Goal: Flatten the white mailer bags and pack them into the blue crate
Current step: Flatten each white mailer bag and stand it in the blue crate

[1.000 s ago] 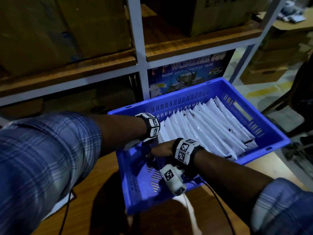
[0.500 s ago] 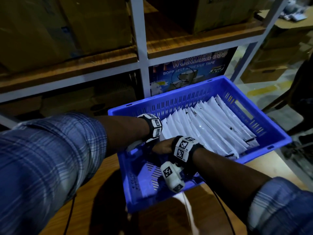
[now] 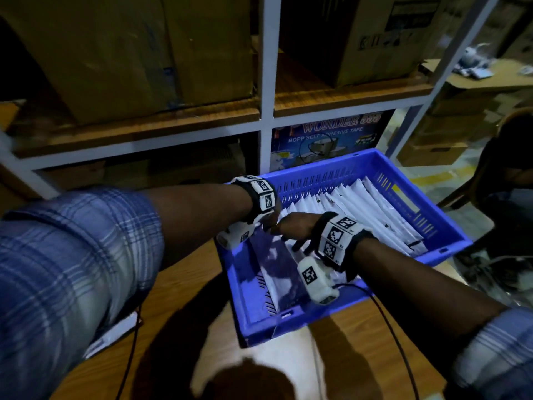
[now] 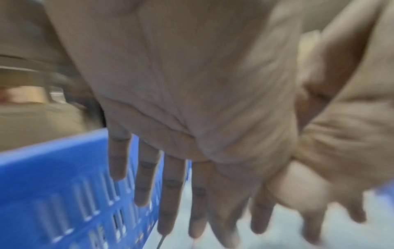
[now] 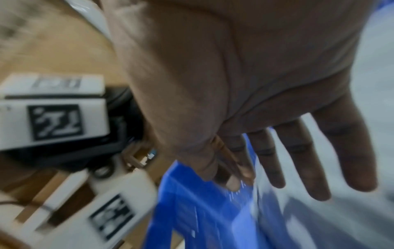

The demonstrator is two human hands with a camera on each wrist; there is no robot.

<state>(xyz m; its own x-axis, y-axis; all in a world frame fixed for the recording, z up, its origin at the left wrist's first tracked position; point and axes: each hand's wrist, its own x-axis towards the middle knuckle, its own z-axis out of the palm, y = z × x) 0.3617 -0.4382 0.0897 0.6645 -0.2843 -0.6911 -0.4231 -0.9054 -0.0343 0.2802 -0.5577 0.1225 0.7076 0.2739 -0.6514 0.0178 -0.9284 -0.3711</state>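
Note:
The blue crate (image 3: pixel 323 166) sits on a wooden table, and a row of white mailer bags (image 3: pixel 375 215) stands on edge across its right half. Both hands are inside the crate at the left end of that row. My left hand (image 3: pixel 272 220) is mostly hidden behind its wrist band. In the left wrist view the left hand (image 4: pixel 170 193) points straight fingers down beside the crate wall (image 4: pixel 64 193). My right hand (image 3: pixel 291 229) crosses in front of it. The right hand (image 5: pixel 277 160) spreads straight fingers over a glossy white bag (image 5: pixel 373 118). Neither hand grips anything.
A metal rack (image 3: pixel 266 82) with wooden shelves and cardboard boxes (image 3: pixel 144 53) stands right behind the crate. A tape carton (image 3: pixel 331 137) is on the lower shelf. A white bag (image 3: pixel 288 353) lies on the table at the crate's near edge. A seated person (image 3: pixel 513 174) is at the right.
Both hands stay at the left end of the row of bags. The right hand has edged slightly toward the bags and its fingers are now spread.

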